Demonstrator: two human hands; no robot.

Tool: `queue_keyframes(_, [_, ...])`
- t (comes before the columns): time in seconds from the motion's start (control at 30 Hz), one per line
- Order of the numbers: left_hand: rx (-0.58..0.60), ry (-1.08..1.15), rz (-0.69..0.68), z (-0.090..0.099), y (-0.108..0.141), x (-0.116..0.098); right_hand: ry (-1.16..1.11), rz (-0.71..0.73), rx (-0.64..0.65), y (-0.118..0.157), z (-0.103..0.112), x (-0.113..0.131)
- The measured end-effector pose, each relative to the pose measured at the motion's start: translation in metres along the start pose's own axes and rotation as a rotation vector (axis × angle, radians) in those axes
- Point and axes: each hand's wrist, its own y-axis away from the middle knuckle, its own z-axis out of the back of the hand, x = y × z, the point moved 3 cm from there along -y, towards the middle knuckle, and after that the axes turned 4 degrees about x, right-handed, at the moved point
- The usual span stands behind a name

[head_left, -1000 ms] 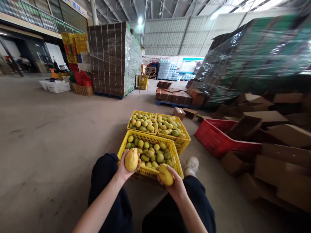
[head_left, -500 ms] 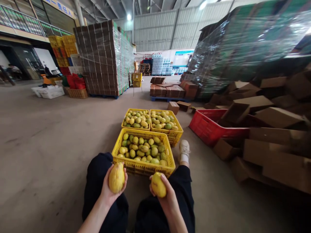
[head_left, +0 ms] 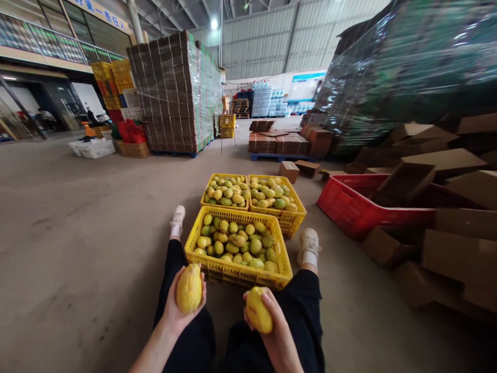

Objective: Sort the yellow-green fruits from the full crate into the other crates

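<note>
My left hand (head_left: 184, 302) is wrapped round a large yellow papaya-like fruit (head_left: 189, 289), plump and faintly ridged, with brownish marks near its top. In my right hand (head_left: 272, 316) is a smaller yellow fruit (head_left: 259, 310), gripped from the side with fingers curled behind it. Both fruits are held above my lap, apart from each other. Just beyond them stands a yellow plastic crate (head_left: 240, 273) of loose green and yellow fruits (head_left: 237, 240). Behind it sit two more filled yellow crates, one at left (head_left: 205, 192) and one at right (head_left: 295, 221).
My shoes flank the front crate, left (head_left: 177, 216) and right (head_left: 309, 243). A red crate (head_left: 341, 212) and a heap of open cardboard boxes (head_left: 442, 254) lie to the right. Wrapped stacks of cartons (head_left: 166, 98) and a low pallet of flattened cardboard (head_left: 279, 145) stand further back.
The view has turned slightly left, so the scene sits further right. My left shoe has come into sight beside the front crate. Both hands keep hold of the same fruits.
</note>
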Motion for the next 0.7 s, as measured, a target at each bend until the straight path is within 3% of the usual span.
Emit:
queue_keyframes(0.23, [0.023,0.02,0.009,0.027,-0.016,-0.01,0.064,-0.082,-0.066,0.013,0.005,0.001])
queue_keyframes(0.4, [0.003,0.014,-0.071,0.044,-0.028,-0.014,0.138,-0.137,-0.114,-0.005,0.011,-0.007])
queue_keyframes(0.5, [-0.03,0.034,-0.071,0.034,-0.032,-0.013,0.067,-0.139,-0.16,-0.025,0.005,-0.015])
queue_keyframes(0.7, [-0.091,0.083,-0.146,-0.003,-0.054,-0.007,-0.084,-0.091,-0.131,-0.06,-0.029,-0.027])
